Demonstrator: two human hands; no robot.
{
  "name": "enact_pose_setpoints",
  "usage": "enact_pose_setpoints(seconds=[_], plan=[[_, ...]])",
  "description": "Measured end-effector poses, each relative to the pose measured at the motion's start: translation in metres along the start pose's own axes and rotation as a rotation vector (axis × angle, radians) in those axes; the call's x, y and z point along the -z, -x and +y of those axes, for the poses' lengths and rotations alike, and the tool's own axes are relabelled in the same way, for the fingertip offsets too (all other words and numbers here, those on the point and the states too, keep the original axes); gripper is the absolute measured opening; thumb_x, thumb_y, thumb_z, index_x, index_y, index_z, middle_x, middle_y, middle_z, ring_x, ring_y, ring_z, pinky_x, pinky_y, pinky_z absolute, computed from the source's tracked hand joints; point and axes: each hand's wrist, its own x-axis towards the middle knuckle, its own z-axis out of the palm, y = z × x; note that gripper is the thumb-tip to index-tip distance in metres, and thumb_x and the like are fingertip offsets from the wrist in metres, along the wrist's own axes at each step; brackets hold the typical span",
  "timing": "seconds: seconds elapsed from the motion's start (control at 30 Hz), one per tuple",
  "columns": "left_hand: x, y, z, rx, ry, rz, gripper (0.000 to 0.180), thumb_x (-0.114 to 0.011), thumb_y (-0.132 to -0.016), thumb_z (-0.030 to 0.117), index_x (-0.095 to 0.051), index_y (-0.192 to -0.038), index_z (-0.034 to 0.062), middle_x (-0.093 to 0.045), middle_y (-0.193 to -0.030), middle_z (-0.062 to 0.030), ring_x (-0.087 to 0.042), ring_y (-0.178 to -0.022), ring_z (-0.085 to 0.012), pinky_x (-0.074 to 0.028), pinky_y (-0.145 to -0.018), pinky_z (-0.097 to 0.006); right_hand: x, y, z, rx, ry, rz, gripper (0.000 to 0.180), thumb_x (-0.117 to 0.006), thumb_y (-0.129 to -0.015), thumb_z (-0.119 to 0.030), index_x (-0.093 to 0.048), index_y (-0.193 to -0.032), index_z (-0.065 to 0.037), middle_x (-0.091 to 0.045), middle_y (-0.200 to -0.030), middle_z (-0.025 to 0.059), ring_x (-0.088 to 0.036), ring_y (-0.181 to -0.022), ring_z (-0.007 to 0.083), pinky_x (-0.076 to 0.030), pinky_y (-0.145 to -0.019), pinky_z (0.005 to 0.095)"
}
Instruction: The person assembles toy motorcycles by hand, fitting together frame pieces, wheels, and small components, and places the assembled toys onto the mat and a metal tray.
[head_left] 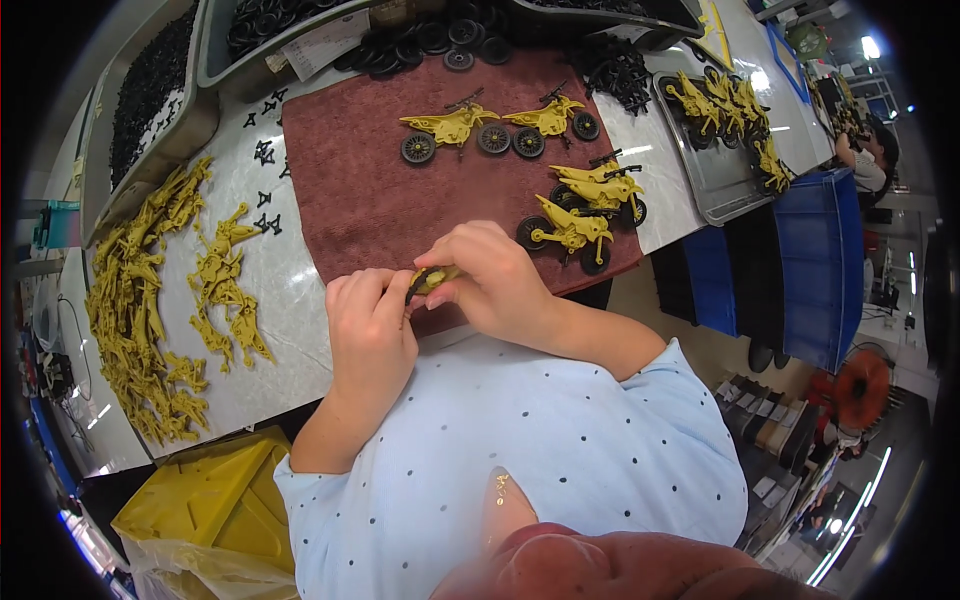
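L hand (pixel 368 315) & R hand (pixel 495 280) up close together, in front of wearer's light-blue dotted top (pixel 500 410). Fingertips of both pinched on one small yellow-and-black piece (pixel 432 281), thumb + forefinger each side. Piece is over near edge of maroon cloth (pixel 375 210); mostly covered by fingers, so can't tell exact shape or whether black bit is fixed on.

On cloth, beyond hands: two yellow toy bikes w/ black wheels, side by side, L one (pixel 450 125), R one (pixel 545 118). Closer in, to R of R hand: tight bike cluster (pixel 575 228), also yellow w/ black wheels.

Far edge of cloth: loose black wheels (pixel 460 35), heaped; R of these, pile of small black parts (pixel 612 75).

L side of pale table (pixel 298 315): big heap of yellow bodies (pixel 135 310), smaller group of same (pixel 225 280) between heap & cloth. Few black pieces (pixel 265 153) scattered just beyond, nr cloth's L edge. Grey bin (pixel 203 115) at far L, full of tiny black parts; wheel bin (pixel 240 68) next to it.

R: grey tray (pixel 715 190) w/ more yellow bikes (pixel 720 110) crowded toward its far side. Blue crates (pixel 820 270) below table, R. Yellow tub (pixel 205 500) below, L.
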Motion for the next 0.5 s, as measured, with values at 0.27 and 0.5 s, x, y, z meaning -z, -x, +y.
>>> enact_pose_setpoints(seconds=[0.27, 0.5], plan=[[0.008, -0.006, 0.008, 0.055, 0.047, -0.035, 0.029, -0.07, -0.073, 0.002, -0.065, -0.101, -0.002, -0.056, -0.084, -0.0082, -0.056, -0.078, -0.0243, -0.041, -0.071, -0.036, 0.016, -0.012, 0.004, 0.18, 0.068, 0.095, 0.032, -0.08, -0.065, -0.014, -0.066, -0.093, -0.008, -0.065, -0.098, 0.0043, -0.06, -0.094, 0.0247, -0.042, -0.082, 0.0357], [-0.005, -0.005, 0.014, 0.019, 0.068, 0.135, 0.03, -0.073, -0.069, 0.001, -0.066, -0.097, -0.0046, -0.053, -0.078, -0.0083, -0.056, -0.069, -0.0229, -0.048, -0.059, -0.033, 0.001, -0.002, 0.005, 0.393, 0.371, 0.387, 0.033, -0.084, -0.057, -0.013, -0.059, -0.079, -0.011, -0.059, -0.088, 0.0016, -0.058, -0.088, 0.0242, -0.037, -0.079, 0.0389]])
